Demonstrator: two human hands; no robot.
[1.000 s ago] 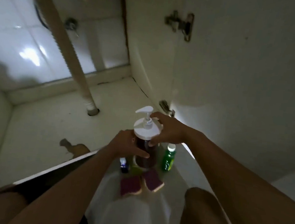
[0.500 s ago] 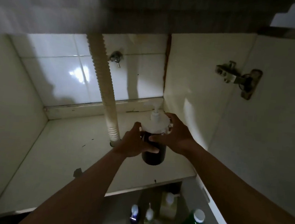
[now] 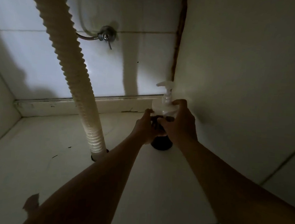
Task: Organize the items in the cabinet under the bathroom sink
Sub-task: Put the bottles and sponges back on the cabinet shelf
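We see the inside of a dim cabinet under a sink. Far to the left of our hands, a cream ribbed plastic drain hose (image 3: 72, 74) runs down into the pale cabinet floor (image 3: 43, 147). Above and left of the hands, a small metal shut-off valve (image 3: 106, 36) sits on the white tiled back wall (image 3: 33, 49).

Our left hand (image 3: 146, 127) wraps its fingers round the left side of a dark round pump bottle with a white dispenser top (image 3: 164, 106), gripping the body just under the white collar. The bottle stands upright between both hands, near the back right corner. Its base is at the floor or just above it; we cannot tell which. Our right hand (image 3: 179, 125) curls round the right side, fingertips on the collar. Just right of that hand is the cream side wall (image 3: 233, 83).

To place it well, we judge we should lower the bottle straight until its base sits flat, hold the nozzle off the wall, then loosen both hands together so it does not tip.
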